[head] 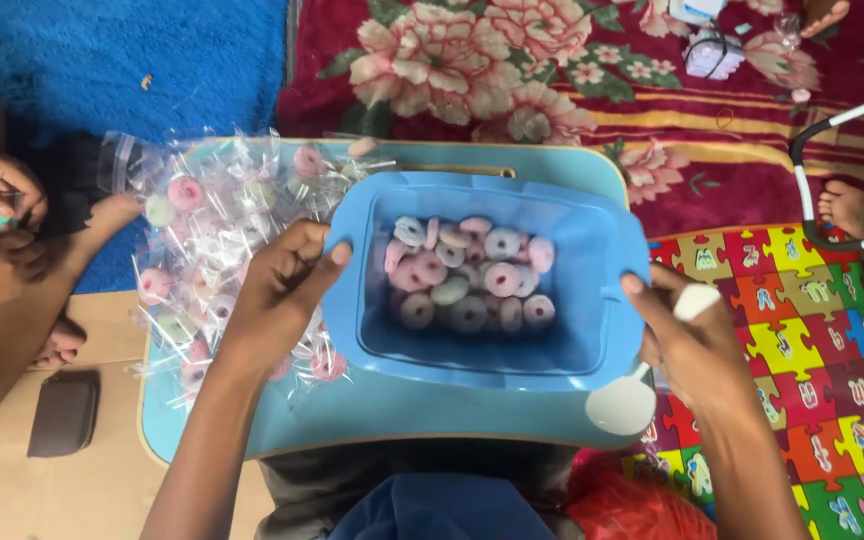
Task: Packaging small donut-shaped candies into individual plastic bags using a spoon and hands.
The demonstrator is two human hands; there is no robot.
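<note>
Person is gripping the blue plastic tub [592, 250] of ring candies [467, 275] at frame center, left hand [277, 290] clamped on its left rim, right hand [687, 345] closed on right rim, steadying it beside wrapped candies [212, 220].

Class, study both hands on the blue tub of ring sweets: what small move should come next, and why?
Probably steady the blue tub and set it flat: the left hand and right hand grip opposite rims, and the ring sweets have bunched toward its far side.

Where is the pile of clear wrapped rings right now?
In the head view, the pile of wrapped rings lies on the tray table, left of the blue tub, partly under the left hand.
</note>
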